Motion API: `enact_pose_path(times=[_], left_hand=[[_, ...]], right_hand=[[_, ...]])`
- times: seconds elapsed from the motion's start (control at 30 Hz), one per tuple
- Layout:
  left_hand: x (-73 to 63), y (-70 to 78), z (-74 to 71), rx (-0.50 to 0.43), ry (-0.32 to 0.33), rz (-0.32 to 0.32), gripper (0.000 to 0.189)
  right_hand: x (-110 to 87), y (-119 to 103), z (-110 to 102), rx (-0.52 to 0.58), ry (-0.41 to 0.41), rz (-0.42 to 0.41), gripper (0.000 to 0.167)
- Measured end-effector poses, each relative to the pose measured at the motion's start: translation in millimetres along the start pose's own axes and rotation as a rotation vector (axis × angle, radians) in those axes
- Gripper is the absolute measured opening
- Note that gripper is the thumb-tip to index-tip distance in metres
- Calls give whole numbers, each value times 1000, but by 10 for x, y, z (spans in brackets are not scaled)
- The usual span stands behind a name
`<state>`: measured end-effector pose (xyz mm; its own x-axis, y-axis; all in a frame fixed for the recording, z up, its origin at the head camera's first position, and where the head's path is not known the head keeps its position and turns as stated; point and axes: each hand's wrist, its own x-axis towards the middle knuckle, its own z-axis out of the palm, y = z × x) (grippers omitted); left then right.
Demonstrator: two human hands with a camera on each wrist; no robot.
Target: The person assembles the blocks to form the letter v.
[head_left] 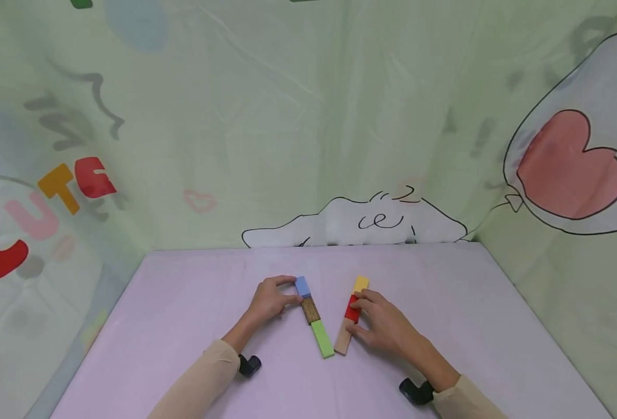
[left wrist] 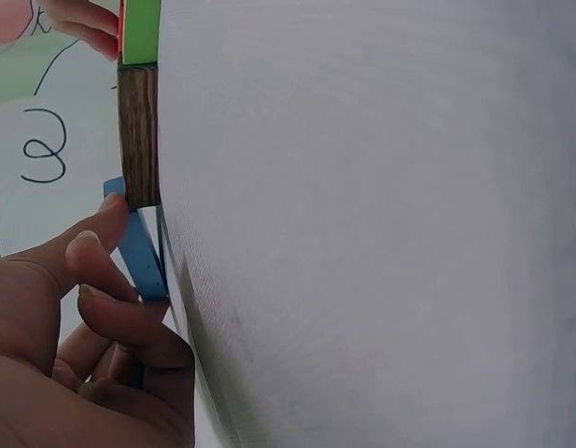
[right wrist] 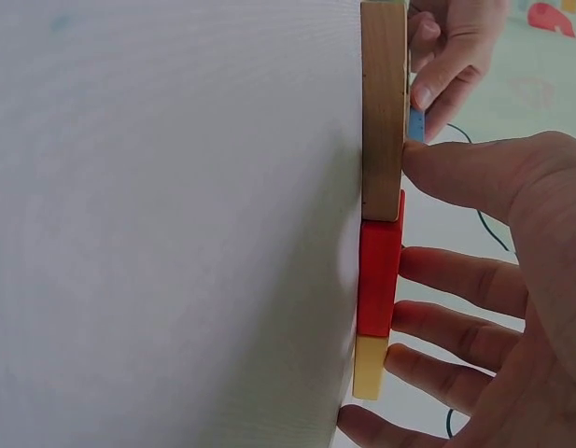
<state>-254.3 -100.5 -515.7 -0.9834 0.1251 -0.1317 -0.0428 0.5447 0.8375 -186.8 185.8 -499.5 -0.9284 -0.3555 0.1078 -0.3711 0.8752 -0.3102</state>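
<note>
My left hand (head_left: 270, 299) holds a blue block (head_left: 302, 287) between its thumb and a finger, at the far end of a slanted row. A dark brown wood-grain block (head_left: 310, 312) follows it, then a light green block (head_left: 323, 340) nearest me. To the right, a second row leans the other way: yellow block (head_left: 361, 283) far, red block (head_left: 351, 314) in the middle, plain wooden block (head_left: 342, 341) near. Fingers of my right hand (head_left: 388, 327) lie spread along this row. In the right wrist view its thumb touches the plain block (right wrist: 384, 112).
Both rows lie on a pale lilac tabletop (head_left: 423, 273), their near ends close together. A printed curtain (head_left: 266, 128) hangs behind and at the sides. Black wrist devices (head_left: 249, 366) sit below both hands at the sleeve cuffs.
</note>
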Motion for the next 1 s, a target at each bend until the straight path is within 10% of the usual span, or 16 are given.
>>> enact_pose_path(times=[1.0], left_hand=[[1,-63,-24,-114,-70,19,58]], right_hand=[[5,7,30,-1,12,-5,50]])
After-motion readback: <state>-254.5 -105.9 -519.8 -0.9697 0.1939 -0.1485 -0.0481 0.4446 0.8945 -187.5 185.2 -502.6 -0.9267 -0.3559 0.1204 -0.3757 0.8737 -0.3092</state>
